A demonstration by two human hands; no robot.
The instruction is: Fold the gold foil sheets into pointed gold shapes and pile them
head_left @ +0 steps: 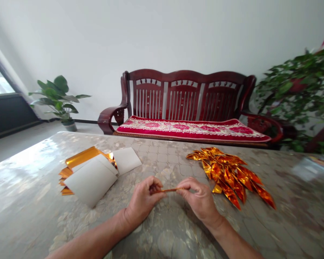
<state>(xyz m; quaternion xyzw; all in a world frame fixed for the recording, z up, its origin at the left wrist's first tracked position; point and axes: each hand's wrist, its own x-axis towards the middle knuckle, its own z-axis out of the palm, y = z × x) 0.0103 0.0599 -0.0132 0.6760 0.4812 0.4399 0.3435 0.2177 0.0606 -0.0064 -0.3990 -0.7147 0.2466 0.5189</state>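
Observation:
A narrow folded strip of orange-gold foil paper (169, 190) is stretched level between my two hands, just above the table. My left hand (145, 194) pinches its left end between thumb and fingers. At the other end, my right hand (198, 196) grips it the same way, its fingers closed. Left of my hands lies a loose stack of foil paper sheets (93, 180), some white side up, some gold side up. To the right sits a pile of folded gold foil pieces (229, 176) with pointed ends.
The table (167, 230) has a glossy, flower-patterned cover. A clear plastic bag (310, 168) lies at its right side. Beyond the table stands a dark red wooden bench (183, 97) with a red floral cushion (191, 128). Potted plants (56, 95) flank the bench.

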